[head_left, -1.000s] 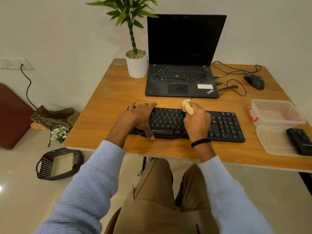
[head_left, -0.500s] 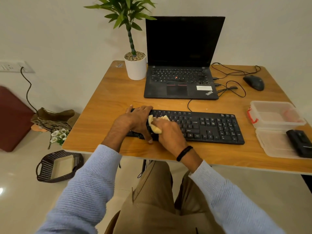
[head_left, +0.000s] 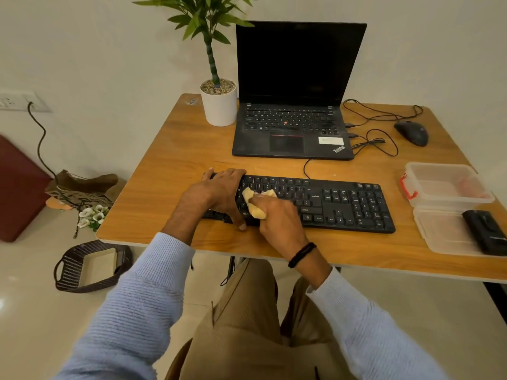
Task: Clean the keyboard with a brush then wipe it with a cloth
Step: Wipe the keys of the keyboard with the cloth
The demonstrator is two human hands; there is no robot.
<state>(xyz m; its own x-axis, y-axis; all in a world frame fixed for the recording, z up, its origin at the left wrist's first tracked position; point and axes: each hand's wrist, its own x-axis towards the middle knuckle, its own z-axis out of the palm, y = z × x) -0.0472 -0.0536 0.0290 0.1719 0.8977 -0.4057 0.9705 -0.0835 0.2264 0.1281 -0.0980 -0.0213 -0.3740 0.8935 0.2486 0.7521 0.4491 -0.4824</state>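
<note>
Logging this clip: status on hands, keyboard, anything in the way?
Left hand flat on keyboard left end. Right hand grips cloth on left-centre keys. Nothing on remaining keys.

A desk workspace in an office or home is indicated. A ThinkPad laptop (head_left: 293, 127) is set open on a wooden desk (head_left: 170, 165), an external keyboard (head_left: 343, 204) and wired mouse (head_left: 411, 133) are laid out, a potted plant (head_left: 218, 105) is stood against the plain wall, and a wall socket (head_left: 16, 101) is seen.
</note>
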